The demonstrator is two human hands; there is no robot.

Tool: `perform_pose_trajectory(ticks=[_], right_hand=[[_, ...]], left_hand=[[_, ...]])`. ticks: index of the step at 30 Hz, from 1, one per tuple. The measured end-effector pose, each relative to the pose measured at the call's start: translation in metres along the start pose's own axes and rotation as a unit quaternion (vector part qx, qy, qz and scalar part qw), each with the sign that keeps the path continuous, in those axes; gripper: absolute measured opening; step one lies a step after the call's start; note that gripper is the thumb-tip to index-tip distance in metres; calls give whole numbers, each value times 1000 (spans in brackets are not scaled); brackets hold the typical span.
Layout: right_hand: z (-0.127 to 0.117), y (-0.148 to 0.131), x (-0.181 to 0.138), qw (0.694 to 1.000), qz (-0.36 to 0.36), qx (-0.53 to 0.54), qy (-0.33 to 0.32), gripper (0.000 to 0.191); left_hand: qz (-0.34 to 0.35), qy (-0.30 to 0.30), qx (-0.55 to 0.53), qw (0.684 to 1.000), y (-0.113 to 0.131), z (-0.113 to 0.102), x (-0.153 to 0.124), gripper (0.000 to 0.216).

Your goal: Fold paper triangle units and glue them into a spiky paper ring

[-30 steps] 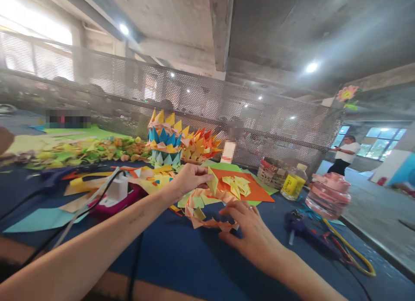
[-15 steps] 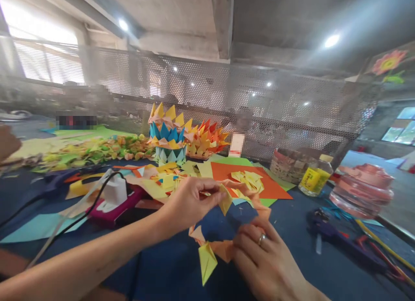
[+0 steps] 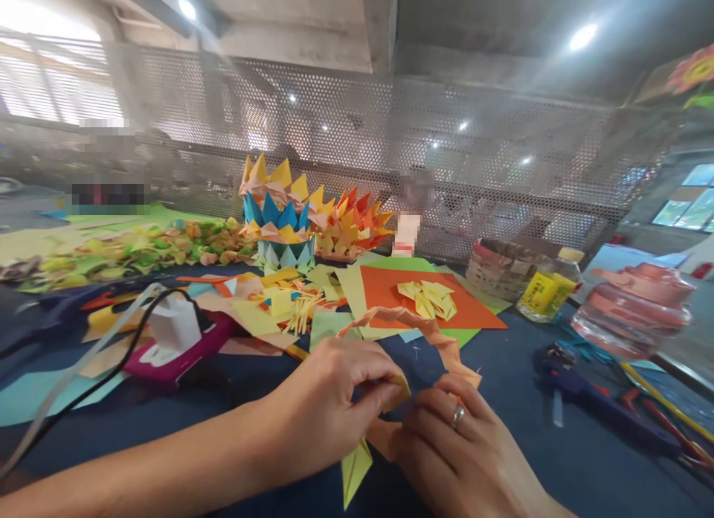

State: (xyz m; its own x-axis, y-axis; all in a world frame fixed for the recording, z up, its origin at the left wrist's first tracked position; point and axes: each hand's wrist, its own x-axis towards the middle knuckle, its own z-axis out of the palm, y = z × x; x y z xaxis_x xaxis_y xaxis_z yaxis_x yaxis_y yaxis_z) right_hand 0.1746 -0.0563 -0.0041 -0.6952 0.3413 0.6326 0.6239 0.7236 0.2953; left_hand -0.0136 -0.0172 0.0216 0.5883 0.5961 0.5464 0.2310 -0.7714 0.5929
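Note:
My left hand (image 3: 329, 406) pinches a small yellow folded paper piece (image 3: 400, 386) against a ring of linked peach and orange paper pieces (image 3: 429, 332). My right hand (image 3: 462, 451), with a ring on one finger, is closed on the near side of that paper ring. Another yellow folded triangle (image 3: 354, 469) hangs below my hands. The ring arcs up and away from my fingers over the dark blue table cover (image 3: 502, 369). Both hands touch each other at the fingertips.
Behind lie an orange sheet (image 3: 384, 295) with a pile of yellow folded pieces (image 3: 428, 298), coloured paper scraps, two tall spiky paper models (image 3: 279, 216), a white plug on a magenta box (image 3: 172, 332), a basket (image 3: 494, 269), a yellow-labelled bottle (image 3: 544, 291), a glue gun (image 3: 580, 391) and a mesh fence.
My left hand has come down and nearer with the yellow piece to meet my right hand at the paper ring. The camera has tilted down and turned slightly right.

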Motion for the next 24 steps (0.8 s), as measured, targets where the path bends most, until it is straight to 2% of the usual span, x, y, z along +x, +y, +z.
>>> perform_pose_trajectory(ticks=[5,11,15,21,24], right_hand=[[-6,0,3,999,31,26,-33,32],[-8,0,5,996,68,46,-24,34],[-7,1,2,993,92,69,-14,26],[-7,5,4,981,152,116,-10,24],[-7,6,5,974,177,139,-21,24]], left_hand=[[-13,-16,4,1000,1,1,1,18],[-36,-18,-1,999,2,3,1,18],[-63,-32,-5,997,3,3,0,20],[-135,-66,-45,988,-2,3,0,22],[-126,-78,-32,988,-3,1,0,28]])
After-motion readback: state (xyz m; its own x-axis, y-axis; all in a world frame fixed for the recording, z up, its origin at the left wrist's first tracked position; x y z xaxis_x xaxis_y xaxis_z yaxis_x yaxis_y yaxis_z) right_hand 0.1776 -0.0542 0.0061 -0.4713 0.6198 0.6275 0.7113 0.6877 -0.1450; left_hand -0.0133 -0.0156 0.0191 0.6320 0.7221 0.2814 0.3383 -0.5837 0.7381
